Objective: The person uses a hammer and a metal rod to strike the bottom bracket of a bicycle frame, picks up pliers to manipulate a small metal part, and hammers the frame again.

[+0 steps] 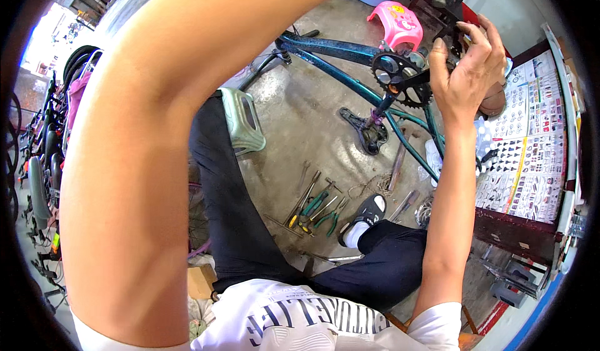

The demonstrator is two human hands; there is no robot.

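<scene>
My right hand (470,70) is raised beside the black chainring (400,76) of a teal bicycle frame (334,51). Its thumb and curled fingers stand apart, and I see nothing held between them. A black crank arm (412,83) runs from the chainring's middle toward the base of my thumb; whether they touch is unclear. Below the frame tubes is a black, lobed metal part (365,131) with holes. My left forearm (250,20) crosses the upper picture toward the right, and the left hand lies beyond the top edge.
Pliers (331,218), wrenches (304,173) and several other hand tools lie on the floor between my legs. A pale green stool (247,120) stands by my left leg, a pink stool (399,26) behind the frame. Bicycles (47,145) line the left; a printed chart (525,145) is on the right.
</scene>
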